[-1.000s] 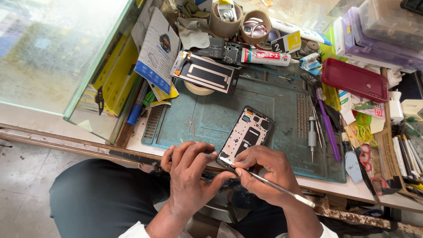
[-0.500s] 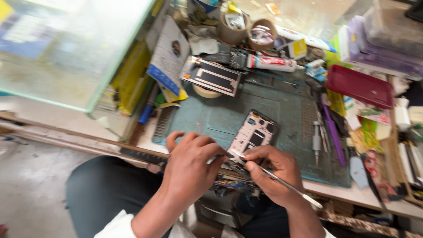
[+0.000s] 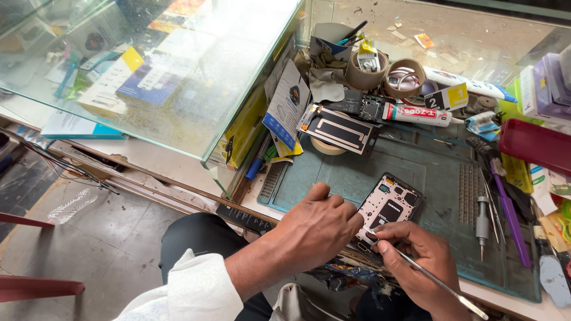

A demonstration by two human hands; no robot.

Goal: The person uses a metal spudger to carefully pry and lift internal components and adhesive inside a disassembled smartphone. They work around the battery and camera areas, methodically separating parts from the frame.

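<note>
An opened phone (image 3: 389, 208) with its back off lies on a teal work mat (image 3: 369, 169), its circuit parts showing. My left hand (image 3: 318, 226) rests on the phone's near end and covers its lower corner. My right hand (image 3: 416, 255) grips thin metal tweezers (image 3: 434, 279), whose tip touches the phone's lower edge right beside my left fingers. A removed back panel (image 3: 339, 131) lies on a tape roll at the far side of the mat.
A glass display case (image 3: 148, 77) stands at the left. Glue tubes (image 3: 416, 113), tape rolls (image 3: 404, 77), a screwdriver (image 3: 482, 223) and a purple pry tool (image 3: 508, 208) crowd the mat's back and right. A red case (image 3: 535, 145) lies far right. Floor is below left.
The camera has swung left and down, so more of the glass case and floor shows. My hands stay on the phone's near end with the tweezers at its edge.
</note>
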